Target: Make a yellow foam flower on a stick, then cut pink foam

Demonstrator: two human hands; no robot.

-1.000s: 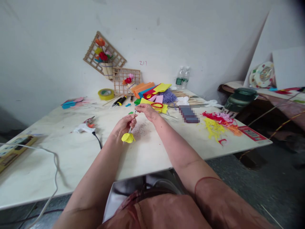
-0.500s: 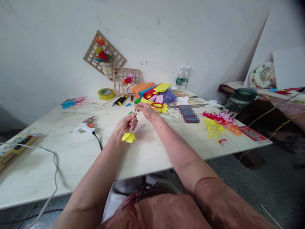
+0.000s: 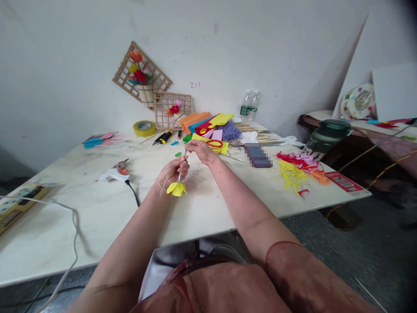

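A yellow craft flower (image 3: 177, 188) hangs head down below my left hand (image 3: 175, 169), whose fingers are closed around its thin stem. My right hand (image 3: 199, 151) pinches the upper end of that stem, just above the left fingers. A small green scrap (image 3: 178, 154) lies on the table close to the left hand. Behind the right hand are red-handled scissors (image 3: 214, 143) and yellow sheets (image 3: 224, 148). To the left lies a white glue gun (image 3: 114, 174) with a black cord.
Colored sheets (image 3: 196, 121), a purple bundle (image 3: 230, 131), sticks and yellow tape (image 3: 144, 128) are along the back. A pixelated dark block (image 3: 258, 155) and shredded scraps (image 3: 293, 174) lie right. A power strip (image 3: 19, 204) with a loose cable is left. Lattice panels (image 3: 172, 104) lean on the wall.
Both hands keep their hold on the flower stem, with only slight finger movement. The flower head has turned a little. The whole view has shifted very slightly.
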